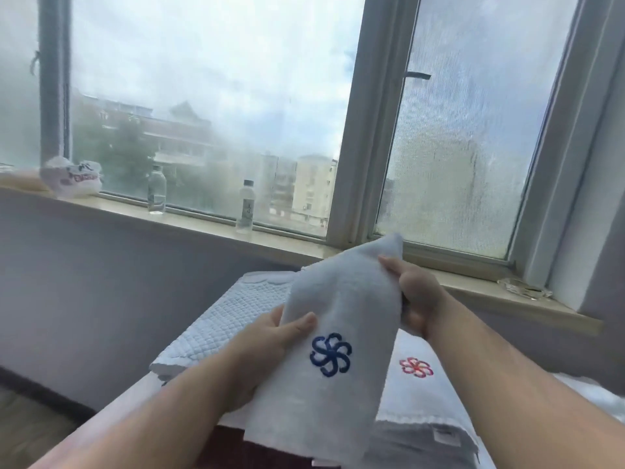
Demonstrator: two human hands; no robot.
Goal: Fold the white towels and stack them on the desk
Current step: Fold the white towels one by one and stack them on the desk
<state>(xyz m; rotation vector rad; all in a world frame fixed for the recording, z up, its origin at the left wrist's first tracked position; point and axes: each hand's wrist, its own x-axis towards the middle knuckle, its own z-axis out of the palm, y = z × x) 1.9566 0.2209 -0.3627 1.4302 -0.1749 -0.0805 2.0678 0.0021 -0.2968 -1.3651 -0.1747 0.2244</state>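
Presently both hands hold one white towel up above the worktop, tilted, with its top corner toward the window.

Left grip: closed on the towel's left edge, thumb flat on the front face, fingers hidden behind the cloth.

Right grip: closed on the right edge, higher up, thumb over the front, fingers curled behind.

Blue emblem, pinwheel shape, faces the camera in the towel's lower half, between the two forearms. Lower hem hangs loose near the bottom of view.

Underneath, on the worktop:
- A quilted white mat lies flat to the left, partly covered by the held towel.
- A second towel lies to the right, white, its red emblem showing just beside the held towel.
- A grey cloth lies nearer the camera than that one.

Sill behind:
- Left bottle and right bottle, both clear and upright, well apart.
- White bag with red print at far left.
- Glass dish at far right.

Window panes are fogged; the buildings outside are blurred.
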